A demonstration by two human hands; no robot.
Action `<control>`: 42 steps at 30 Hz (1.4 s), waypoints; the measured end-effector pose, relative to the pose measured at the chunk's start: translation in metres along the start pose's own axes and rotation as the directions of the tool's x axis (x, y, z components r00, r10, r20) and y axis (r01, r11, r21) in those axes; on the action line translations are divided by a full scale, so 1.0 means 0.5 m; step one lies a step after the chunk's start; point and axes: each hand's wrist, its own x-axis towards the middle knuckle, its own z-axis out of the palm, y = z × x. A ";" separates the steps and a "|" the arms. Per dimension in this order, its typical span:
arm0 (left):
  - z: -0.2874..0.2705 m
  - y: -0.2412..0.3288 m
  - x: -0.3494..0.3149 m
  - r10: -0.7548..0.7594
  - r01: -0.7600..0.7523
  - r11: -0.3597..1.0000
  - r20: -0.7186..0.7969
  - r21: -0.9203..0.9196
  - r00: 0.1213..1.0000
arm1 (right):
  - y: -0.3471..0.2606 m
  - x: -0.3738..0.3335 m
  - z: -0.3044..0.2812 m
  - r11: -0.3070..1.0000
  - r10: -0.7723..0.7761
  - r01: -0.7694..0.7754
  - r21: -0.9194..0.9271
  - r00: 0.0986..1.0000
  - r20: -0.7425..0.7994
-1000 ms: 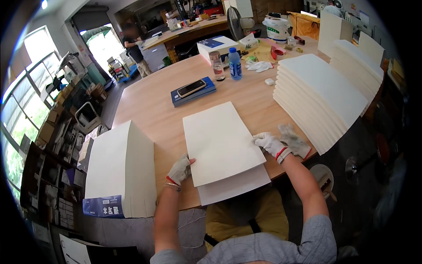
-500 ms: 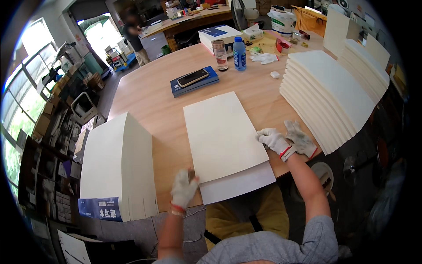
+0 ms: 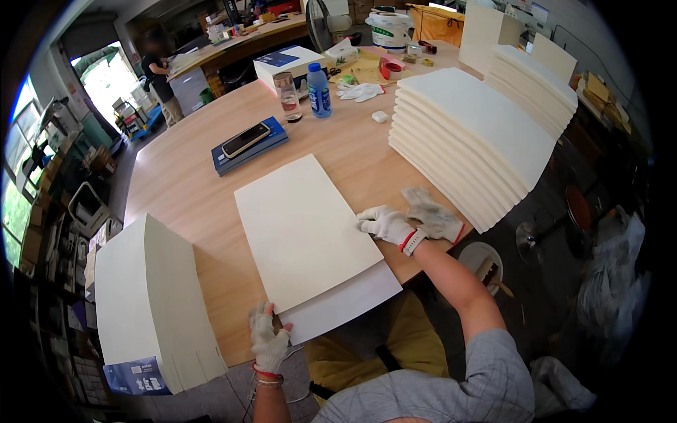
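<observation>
A cream sheet or board (image 3: 307,233) lies in front of me over a white sheet (image 3: 345,303) that sticks out past its near edge. My left hand (image 3: 268,337), in a white glove with bare fingertips, is at their near left corner, thumb and forefinger apart. At the right edge, my gloved right hand (image 3: 384,224) has its fingers bent onto the cream sheet's rim; their undersides are hidden. A spare pair of greyish gloves (image 3: 431,215) lies just beyond my right wrist.
A tall cream paper stack (image 3: 123,289) with a blue band stands left. Layered stacks (image 3: 465,134) rise at right. Farther back are a phone (image 3: 245,139) on blue books (image 3: 250,156), a clear bottle (image 3: 288,99), a blue bottle (image 3: 319,92) and a fan (image 3: 319,25). Another person (image 3: 159,77) stands far left.
The whole view has swung, so the table's things sit farther left in it. My left thumb and forefinger now show apart at the sheets' corner; my right hand stays at the right edge.
</observation>
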 end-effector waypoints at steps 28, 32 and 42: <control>0.170 0.335 0.045 0.568 -0.604 0.785 0.228 0.141 0.791 | -0.011 -0.120 0.011 0.881 -0.437 0.447 -0.156 0.894 0.096; 0.118 0.309 0.037 0.555 -0.578 0.778 0.161 0.246 0.816 | -0.038 -0.134 -0.007 0.896 -0.359 0.389 -0.215 0.918 0.167; -0.061 0.096 0.179 -0.200 0.214 0.977 0.318 -0.009 0.927 | -0.058 -0.147 -0.042 0.965 -0.183 0.233 -0.124 0.930 0.319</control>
